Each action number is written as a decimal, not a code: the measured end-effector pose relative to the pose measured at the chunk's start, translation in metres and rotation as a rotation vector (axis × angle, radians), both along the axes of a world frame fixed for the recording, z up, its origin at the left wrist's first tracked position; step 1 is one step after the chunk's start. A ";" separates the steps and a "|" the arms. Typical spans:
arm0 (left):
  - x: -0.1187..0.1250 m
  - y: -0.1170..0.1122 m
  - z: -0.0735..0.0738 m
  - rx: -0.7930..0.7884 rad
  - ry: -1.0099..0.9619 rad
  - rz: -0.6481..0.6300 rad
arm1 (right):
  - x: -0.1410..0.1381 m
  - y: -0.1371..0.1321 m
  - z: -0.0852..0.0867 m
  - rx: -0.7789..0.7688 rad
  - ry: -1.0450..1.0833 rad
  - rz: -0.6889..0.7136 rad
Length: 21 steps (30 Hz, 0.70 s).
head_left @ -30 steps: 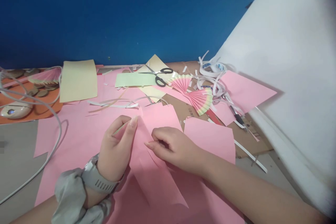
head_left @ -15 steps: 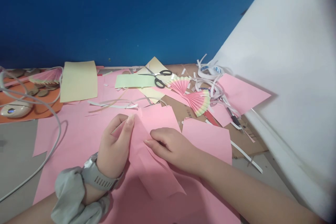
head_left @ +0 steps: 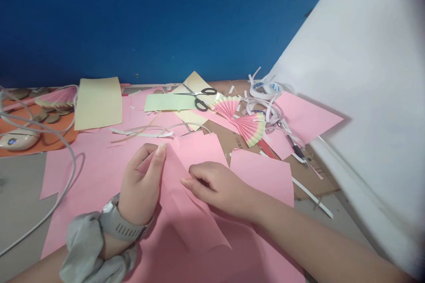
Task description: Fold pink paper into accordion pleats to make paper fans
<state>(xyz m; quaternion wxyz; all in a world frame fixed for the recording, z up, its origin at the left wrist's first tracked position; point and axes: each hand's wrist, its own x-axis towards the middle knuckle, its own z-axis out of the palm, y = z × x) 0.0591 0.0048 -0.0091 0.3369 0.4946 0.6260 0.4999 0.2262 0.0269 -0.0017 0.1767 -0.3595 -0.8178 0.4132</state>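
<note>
A pink paper sheet (head_left: 189,216) lies folded between my hands on a larger pink sheet (head_left: 99,159). My left hand (head_left: 141,183), with a grey watch and a grey scrunchie at the wrist, pinches the left edge of the folded sheet, fingers closed on it. My right hand (head_left: 214,183) presses down on the sheet's fold with curled fingers, the index fingertip on the crease.
Black-handled scissors (head_left: 201,97) lie at the back on green and cream paper (head_left: 98,101). Two pleated pink fans (head_left: 245,121) sit beside white paper strips (head_left: 265,97). A white cable (head_left: 63,172) loops at the left. A white board (head_left: 365,97) leans at the right. Cardboard (head_left: 312,177) lies underneath.
My left hand has shifted slightly left and down with the paper's edge. My right hand stays on the fold. The view has drifted a little.
</note>
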 end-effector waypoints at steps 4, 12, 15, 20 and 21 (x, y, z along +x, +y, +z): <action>-0.001 0.002 0.000 -0.018 0.009 0.009 | 0.000 0.002 0.001 -0.016 -0.027 0.011; -0.003 0.004 -0.001 -0.052 -0.027 0.024 | 0.000 0.003 0.002 -0.045 -0.040 0.020; -0.002 0.005 -0.002 -0.058 -0.090 0.054 | 0.001 0.002 0.001 -0.043 -0.027 0.020; 0.002 0.004 0.000 -0.048 -0.334 -0.103 | 0.003 0.000 -0.001 -0.064 0.037 -0.023; 0.002 0.002 0.001 -0.046 -0.366 -0.148 | 0.003 0.000 -0.001 -0.077 0.055 -0.032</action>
